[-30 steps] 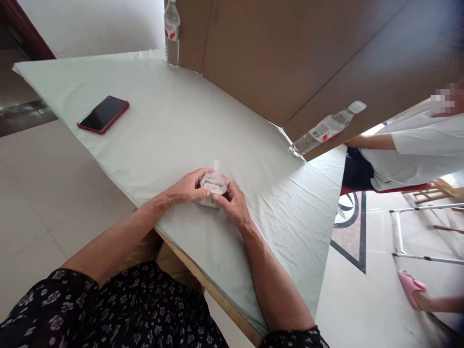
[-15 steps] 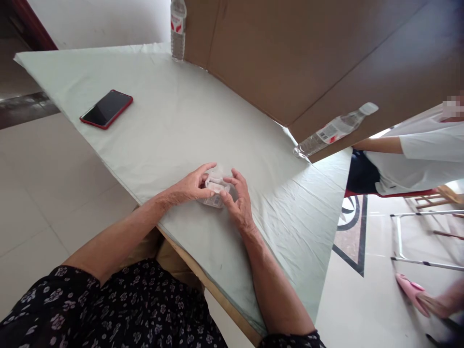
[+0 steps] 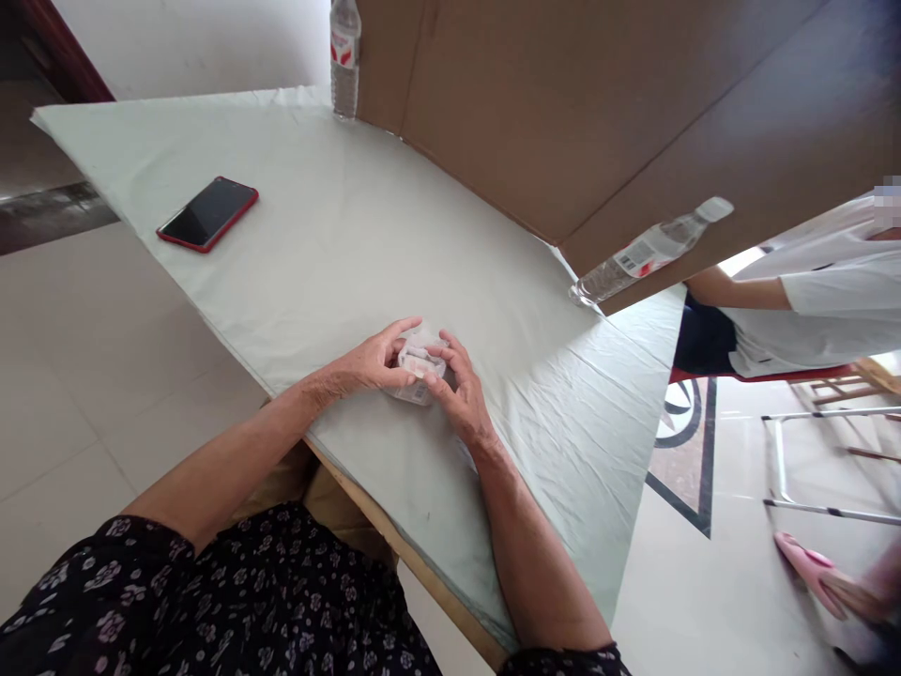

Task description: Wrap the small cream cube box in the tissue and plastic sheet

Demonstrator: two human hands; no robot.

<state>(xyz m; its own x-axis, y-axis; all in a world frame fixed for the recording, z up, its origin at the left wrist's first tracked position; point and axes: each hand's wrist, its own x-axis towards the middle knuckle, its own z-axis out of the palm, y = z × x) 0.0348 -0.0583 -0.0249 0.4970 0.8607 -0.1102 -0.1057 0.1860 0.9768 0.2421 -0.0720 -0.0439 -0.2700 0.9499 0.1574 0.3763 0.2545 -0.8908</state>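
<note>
A small clear plastic container (image 3: 415, 390) with whitish contents and a printed label on its front stands on the cloth near the table's front edge. My left hand (image 3: 380, 361) is curved around its left side, thumb at the front and fingers behind. From the right, my right hand (image 3: 457, 385) has its thumb and fingertips against the container's front and top rim. What lies inside is too small and too covered by my fingers to name.
A pale green cloth (image 3: 338, 244) covers the table. On it lies a red-cased phone (image 3: 209, 214). Two clear bottles, one upright (image 3: 344, 70) and one leaning (image 3: 651, 252), stand against a brown cardboard panel (image 3: 563, 113). A person in a white shirt (image 3: 831, 319) sits at the right.
My right hand has moved slightly left, closing in on the container. My left hand and the container stay nearly where they were.
</note>
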